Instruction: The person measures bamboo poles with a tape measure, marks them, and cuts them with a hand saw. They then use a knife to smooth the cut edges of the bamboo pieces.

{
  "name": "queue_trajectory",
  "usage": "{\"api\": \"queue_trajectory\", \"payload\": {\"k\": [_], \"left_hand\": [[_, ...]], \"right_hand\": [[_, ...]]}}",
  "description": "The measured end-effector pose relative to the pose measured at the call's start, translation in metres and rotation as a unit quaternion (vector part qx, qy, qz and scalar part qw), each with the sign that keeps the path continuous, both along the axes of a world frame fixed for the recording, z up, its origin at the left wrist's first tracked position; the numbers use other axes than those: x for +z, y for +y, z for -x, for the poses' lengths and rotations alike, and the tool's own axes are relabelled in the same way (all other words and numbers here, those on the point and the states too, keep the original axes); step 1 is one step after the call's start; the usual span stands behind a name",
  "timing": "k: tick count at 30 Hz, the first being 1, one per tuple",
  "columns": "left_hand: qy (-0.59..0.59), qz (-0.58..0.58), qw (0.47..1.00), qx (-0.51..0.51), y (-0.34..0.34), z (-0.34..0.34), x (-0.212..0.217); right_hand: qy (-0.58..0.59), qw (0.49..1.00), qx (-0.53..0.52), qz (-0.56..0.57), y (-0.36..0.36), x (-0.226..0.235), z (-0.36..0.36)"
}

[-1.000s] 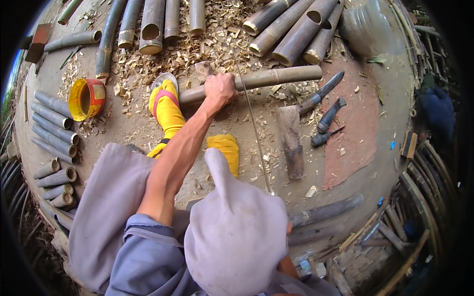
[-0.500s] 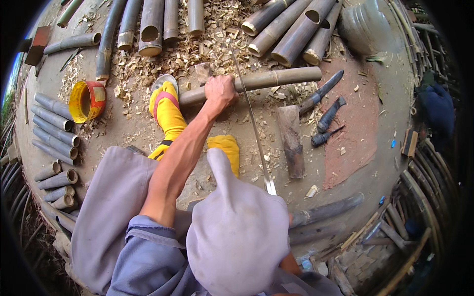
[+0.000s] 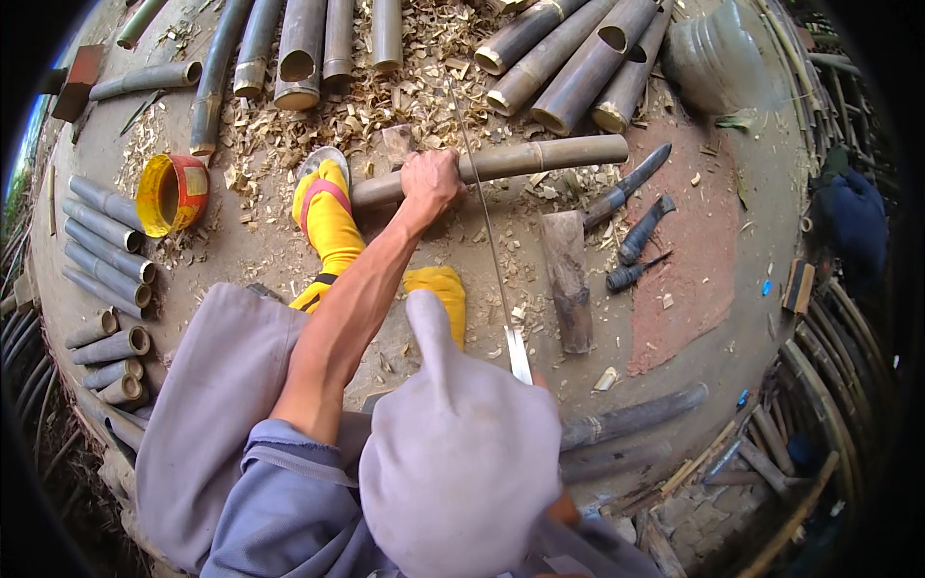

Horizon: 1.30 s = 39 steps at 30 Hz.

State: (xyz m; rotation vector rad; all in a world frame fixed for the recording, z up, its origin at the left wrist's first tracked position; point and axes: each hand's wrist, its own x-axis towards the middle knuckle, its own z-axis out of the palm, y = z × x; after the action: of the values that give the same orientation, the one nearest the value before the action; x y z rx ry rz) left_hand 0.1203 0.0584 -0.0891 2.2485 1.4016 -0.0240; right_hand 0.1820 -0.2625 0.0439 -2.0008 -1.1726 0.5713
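A bamboo pole (image 3: 549,154) lies crosswise before me, its left part raised on a small wooden block (image 3: 397,144). Around the pole, left of the cut line, my left hand (image 3: 431,179) is closed. A long thin saw (image 3: 493,236) crosses the pole just right of that hand. The saw's pale near end reaches my knee, where a sliver of my right hand (image 3: 541,381) shows beside it; the knee hides the handle and most of the fingers. My foot in a yellow sock and sandal (image 3: 328,207) is against the pole's left end.
Cut bamboo pieces (image 3: 108,252) and a yellow-red tin (image 3: 198,193) are at left. Thick bamboo poles (image 3: 297,58) and shavings (image 3: 424,87) lie at the far side. Right of the saw are a wooden block (image 3: 567,279), a knife (image 3: 631,183) and dark-handled tools (image 3: 644,231).
The saw has slid a little toward me, showing more of its pale end, and a bit of my right hand has come out beside the knee. My left hand stays on the pole.
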Motion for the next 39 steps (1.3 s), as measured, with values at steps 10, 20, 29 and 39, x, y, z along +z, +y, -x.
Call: {"api": "queue_trajectory", "payload": {"k": [10,20,29,39], "left_hand": [[0.016,0.041,0.999,-0.002,0.008,0.0,-0.01],[0.015,0.029,0.999,-0.001,0.005,0.008,-0.002],[-0.01,0.014,1.0,0.0,-0.001,-0.002,0.006],[0.006,0.011,1.0,0.001,-0.003,0.002,-0.012]], "right_hand": [[-0.047,0.999,0.021,0.009,-0.053,0.057,0.005],[0.151,0.988,-0.005,0.039,0.086,-0.023,-0.005],[0.014,1.0,0.003,-0.007,-0.007,-0.004,0.002],[0.036,0.999,0.004,0.036,-0.06,0.049,0.004]]}}
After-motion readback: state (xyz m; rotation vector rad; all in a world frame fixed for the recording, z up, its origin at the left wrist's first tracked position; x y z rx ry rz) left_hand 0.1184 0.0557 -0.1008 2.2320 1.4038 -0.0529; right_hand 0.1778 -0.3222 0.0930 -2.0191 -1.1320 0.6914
